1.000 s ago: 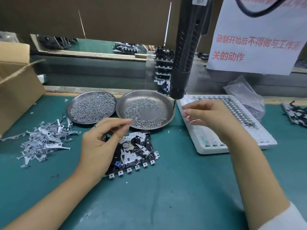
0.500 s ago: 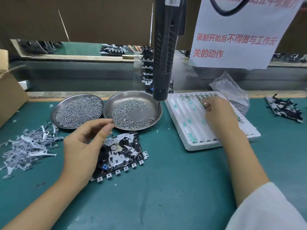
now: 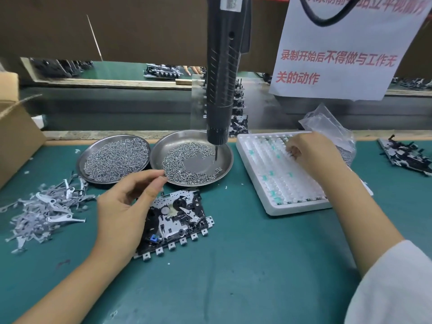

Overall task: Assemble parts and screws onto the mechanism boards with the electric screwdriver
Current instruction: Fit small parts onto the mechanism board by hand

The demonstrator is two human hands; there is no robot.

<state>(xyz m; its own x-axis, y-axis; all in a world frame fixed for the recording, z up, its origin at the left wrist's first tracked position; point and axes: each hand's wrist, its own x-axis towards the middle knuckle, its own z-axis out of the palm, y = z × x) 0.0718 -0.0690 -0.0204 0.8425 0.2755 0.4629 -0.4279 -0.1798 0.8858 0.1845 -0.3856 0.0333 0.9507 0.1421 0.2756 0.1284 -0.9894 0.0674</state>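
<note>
A black and metal mechanism board [image 3: 182,216] lies flat on the green mat. My left hand [image 3: 126,206] hovers over its left side, thumb and forefinger tips pinched together on something tiny that looks like a screw. My right hand [image 3: 311,153] reaches into the white foam tray [image 3: 275,183] and pinches a small dark part near its far side. The black electric screwdriver [image 3: 222,78] hangs untouched, its bit over the right steel dish [image 3: 224,164] of screws. A fuller dish of screws [image 3: 114,160] stands to the left.
A pile of grey metal levers [image 3: 44,211] lies at the left, below a cardboard box [image 3: 16,136]. A plastic bag [image 3: 327,122] sits behind the foam tray. More mechanism boards [image 3: 406,157] lie at the far right. A paper sign [image 3: 339,54] hangs above.
My right hand moved from the foam tray's near left corner further across the tray and closed on a small part. My left hand stayed pinched above the board.
</note>
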